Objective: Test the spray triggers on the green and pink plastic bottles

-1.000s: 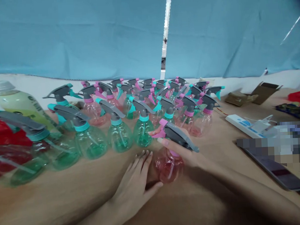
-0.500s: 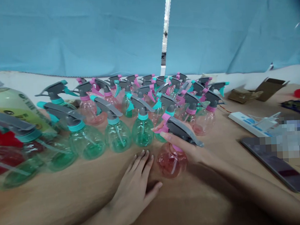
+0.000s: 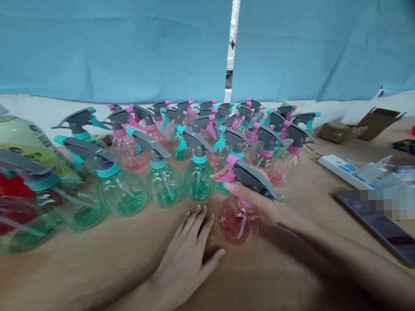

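Around the neck of a pink spray bottle [image 3: 235,224]: fingers of the right hand [image 3: 259,202], closed in a grip, one fingertip at the trigger [image 3: 226,175]; right forearm [image 3: 324,246] slanting in from lower right. Bottle upright, its body below those fingers. Just left of it: left hand [image 3: 186,255], open, palm down on the table [image 3: 125,255], fingers pointing forward, thumb toward the bottle. Beyond: rows of spray bottles [image 3: 199,181], green and pink.

No text readable; lettering [image 3: 49,143] on large yellow-green bottle [image 3: 24,133] too blurred.
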`<state>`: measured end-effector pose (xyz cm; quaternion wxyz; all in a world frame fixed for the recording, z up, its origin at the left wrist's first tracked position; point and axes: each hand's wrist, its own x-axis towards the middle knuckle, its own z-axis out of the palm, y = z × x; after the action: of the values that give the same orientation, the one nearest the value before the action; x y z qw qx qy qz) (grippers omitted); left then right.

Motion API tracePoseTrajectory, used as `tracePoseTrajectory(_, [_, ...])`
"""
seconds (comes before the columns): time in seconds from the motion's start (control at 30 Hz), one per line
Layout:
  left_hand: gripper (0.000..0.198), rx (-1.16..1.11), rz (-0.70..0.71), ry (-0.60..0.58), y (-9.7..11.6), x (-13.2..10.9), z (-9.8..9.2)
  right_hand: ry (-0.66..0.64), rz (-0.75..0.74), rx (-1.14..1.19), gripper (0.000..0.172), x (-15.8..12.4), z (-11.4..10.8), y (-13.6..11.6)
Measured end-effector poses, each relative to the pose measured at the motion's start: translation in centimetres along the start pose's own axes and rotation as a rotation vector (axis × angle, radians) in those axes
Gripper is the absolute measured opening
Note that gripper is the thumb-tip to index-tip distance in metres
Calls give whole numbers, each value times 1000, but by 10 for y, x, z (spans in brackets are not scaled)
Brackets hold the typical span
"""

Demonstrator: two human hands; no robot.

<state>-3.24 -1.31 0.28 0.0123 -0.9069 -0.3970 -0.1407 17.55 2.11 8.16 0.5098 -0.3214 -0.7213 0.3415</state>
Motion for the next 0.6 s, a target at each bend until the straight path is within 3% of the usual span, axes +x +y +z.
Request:
tracePoseTrajectory(0.43, [59,14,15,-14,1,2,-1,-27,60,-74,17,0,-3,-8])
tracePoseTrajectory(0.6, [57,14,28,-3,1,1,0,33,48,-34,17,-2,0,-2])
